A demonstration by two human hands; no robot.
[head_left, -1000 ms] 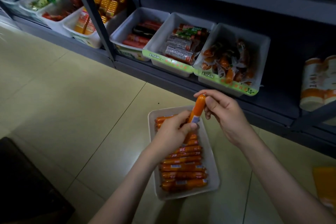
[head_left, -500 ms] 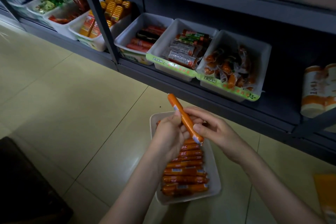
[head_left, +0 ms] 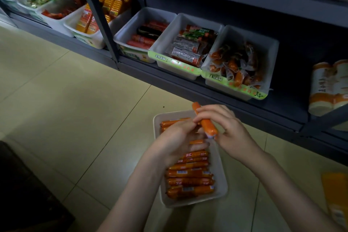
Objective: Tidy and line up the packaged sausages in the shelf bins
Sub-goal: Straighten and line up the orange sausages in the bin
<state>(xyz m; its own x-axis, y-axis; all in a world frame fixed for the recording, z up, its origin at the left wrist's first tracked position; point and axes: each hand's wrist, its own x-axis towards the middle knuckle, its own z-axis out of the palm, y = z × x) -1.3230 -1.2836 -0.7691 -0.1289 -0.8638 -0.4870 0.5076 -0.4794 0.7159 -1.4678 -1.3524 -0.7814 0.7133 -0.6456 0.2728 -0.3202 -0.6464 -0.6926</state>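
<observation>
A white bin [head_left: 221, 190] lies on the floor tiles below me, with several orange packaged sausages [head_left: 190, 181] lined up crosswise in its near half. Over its far end both hands hold one orange sausage [head_left: 206, 125], which tilts from upper left to lower right. My right hand [head_left: 228, 130] pinches its lower end and curls over its top. My left hand [head_left: 177, 137] touches its middle from the left and hides the sausages beneath it.
A dark shelf runs along the back with white bins: red sausages [head_left: 145, 38], flat vacuum packs [head_left: 188, 51], loose orange sausages in clear wrappers [head_left: 235, 66], yellow packs [head_left: 113, 3] further left. Orange-and-white rolls [head_left: 329, 86] stand at right. A yellow pack [head_left: 337, 196] lies on the floor.
The held sausage has swung from upright to a slant, its top now leaning left and its lower end in my right hand. The view has shifted slightly downward.
</observation>
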